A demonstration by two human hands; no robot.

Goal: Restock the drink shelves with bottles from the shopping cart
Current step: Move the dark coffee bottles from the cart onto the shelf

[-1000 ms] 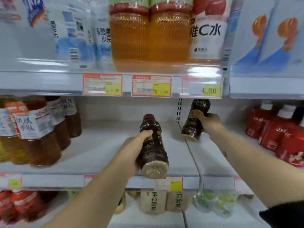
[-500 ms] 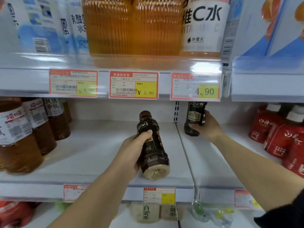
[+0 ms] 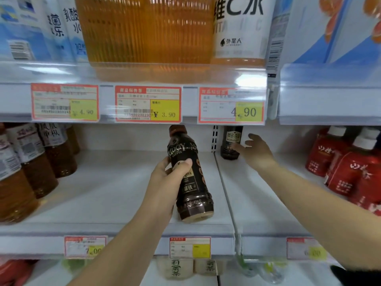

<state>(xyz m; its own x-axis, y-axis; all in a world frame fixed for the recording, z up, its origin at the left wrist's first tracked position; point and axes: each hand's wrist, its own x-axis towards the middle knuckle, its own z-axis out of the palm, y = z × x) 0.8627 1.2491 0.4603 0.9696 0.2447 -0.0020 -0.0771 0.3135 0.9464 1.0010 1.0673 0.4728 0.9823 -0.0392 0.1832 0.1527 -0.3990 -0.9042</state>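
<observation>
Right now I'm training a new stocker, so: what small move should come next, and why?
Probably carry the tilted bottle in the left hand back and stand it upright on the shelf beside the standing bottle. The right hand is open beside that one, at the back, with bare shelf around it.

Your coffee bottle (image 3: 189, 178) reads "COFFEE". Above it, the price tags (image 3: 148, 104) read 4.90, ¥3.90 and 4.90. Up and right of it, a white bottle (image 3: 239, 27) reads "维C水" and "外星人".

One head-worn wide-angle camera faces the drink shelf (image 3: 103, 193) head-on and close, angled slightly downward onto its deck.
</observation>
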